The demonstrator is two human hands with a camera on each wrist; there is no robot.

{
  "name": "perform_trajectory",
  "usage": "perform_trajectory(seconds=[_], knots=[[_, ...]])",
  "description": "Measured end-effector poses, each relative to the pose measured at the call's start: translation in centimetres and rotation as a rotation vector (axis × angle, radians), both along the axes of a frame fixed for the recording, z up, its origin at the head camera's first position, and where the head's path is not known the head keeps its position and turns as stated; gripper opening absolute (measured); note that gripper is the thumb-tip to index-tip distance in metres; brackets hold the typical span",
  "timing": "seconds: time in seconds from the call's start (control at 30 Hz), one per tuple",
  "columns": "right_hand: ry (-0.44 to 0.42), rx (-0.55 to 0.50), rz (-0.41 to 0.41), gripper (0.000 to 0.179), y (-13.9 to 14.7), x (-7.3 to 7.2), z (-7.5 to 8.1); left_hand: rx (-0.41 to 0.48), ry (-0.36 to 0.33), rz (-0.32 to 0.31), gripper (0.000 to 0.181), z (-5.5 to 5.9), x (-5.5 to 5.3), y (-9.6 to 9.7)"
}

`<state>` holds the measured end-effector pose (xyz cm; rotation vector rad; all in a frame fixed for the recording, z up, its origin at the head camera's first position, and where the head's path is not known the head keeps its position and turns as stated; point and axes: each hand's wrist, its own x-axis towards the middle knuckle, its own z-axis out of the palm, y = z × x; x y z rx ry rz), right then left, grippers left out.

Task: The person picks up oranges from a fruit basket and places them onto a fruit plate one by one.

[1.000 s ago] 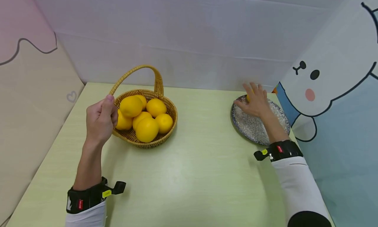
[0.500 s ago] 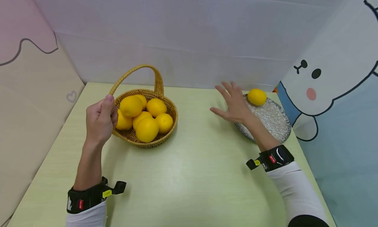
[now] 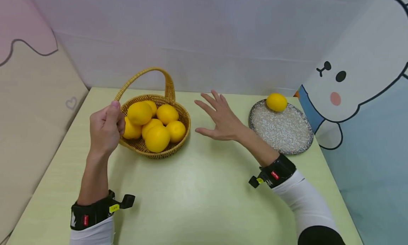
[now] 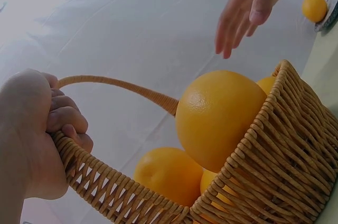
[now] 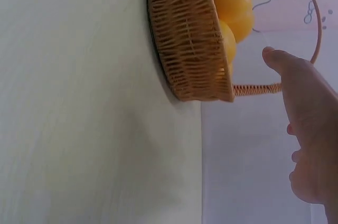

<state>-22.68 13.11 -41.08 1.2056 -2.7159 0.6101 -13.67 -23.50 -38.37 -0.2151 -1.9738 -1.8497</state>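
The basket (image 3: 159,155) is set toward the far left corner of the worktop (image 3: 197,202), and seven yellow fruits (image 3: 157,138) can be counted in it from the head view. Its handle (image 3: 153,70) is grasped by the left hand (image 3: 106,126), with the fingers wrapped round it on the basket's left side; from there the handle is arched over to the far side of the rim.

Nothing is held by the right hand (image 3: 223,121). Its fingers and thumb are spread, and it is poised over the worktop between basket and plate (image 3: 283,135), much closer to the basket but apart from it. By both wrist views it seems to be placed higher than the rim.

One lone fruit (image 3: 276,102) is carried at the far edge of the plate, which is laid in the far right corner of the worktop.

For any reach into the basket, the relation that counts is judged to be this: the fruits are found to the left of the right hand, just past the right rim, and that side is not crossed by the handle. The fruits are nearly round, so no marked long axis is offered to a grip.
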Motion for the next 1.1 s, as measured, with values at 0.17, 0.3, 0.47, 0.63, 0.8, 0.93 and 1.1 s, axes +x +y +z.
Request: perform_trajectory(seconds=[0.17,0.3,0.47,0.63,0.8,0.93,1.1], knots=[[0.022,0.016,0.094,0.093,-3.0,1.1,0.0,0.012,-0.003,0.0,0.062,-0.2,-0.1,-0.1],[0.021,0.041,0.153,0.094,-5.2,2.0,0.2,0.028,0.004,-0.013,0.061,-0.4,-0.2,-0.1],[0.025,0.097,0.208,0.092,-7.5,3.1,0.4,0.03,0.001,-0.017,0.061,-0.4,-0.2,-0.1],[0.068,0.137,0.256,0.09,-9.4,3.8,0.4,0.039,-0.002,-0.022,0.063,-0.3,-0.2,-0.2],[0.07,0.14,0.286,0.089,-10.8,4.2,0.4,0.032,0.006,-0.031,0.063,-0.3,-0.3,-0.2],[0.048,0.157,0.304,0.088,-11.7,4.6,0.5,0.023,0.008,-0.031,0.062,-0.1,-0.3,-0.2],[0.042,0.191,0.323,0.081,-12.4,4.8,0.5,0.041,0.008,-0.043,0.062,0.0,-0.3,-0.1]])
